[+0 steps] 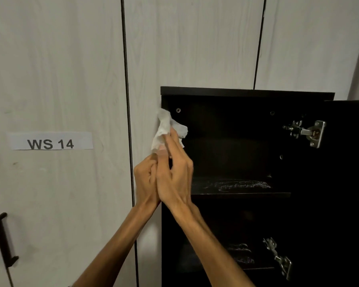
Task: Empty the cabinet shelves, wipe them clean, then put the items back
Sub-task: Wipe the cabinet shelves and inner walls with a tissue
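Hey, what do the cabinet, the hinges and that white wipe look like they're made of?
Cabinet: seemingly laminated board, matte black, going by flat square edges and visible screw heads. Hinges: shiny silver metal that catches the light. Wipe: thin, crumpled tissue or paper, maybe damp; both hands hold it together.

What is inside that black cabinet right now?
No items show inside the black cabinet. The upper shelf carries only streaky wipe marks, and the shelf below looks similarly smeared. The interior is very dark, and both hands with a white wipe cover its left edge.
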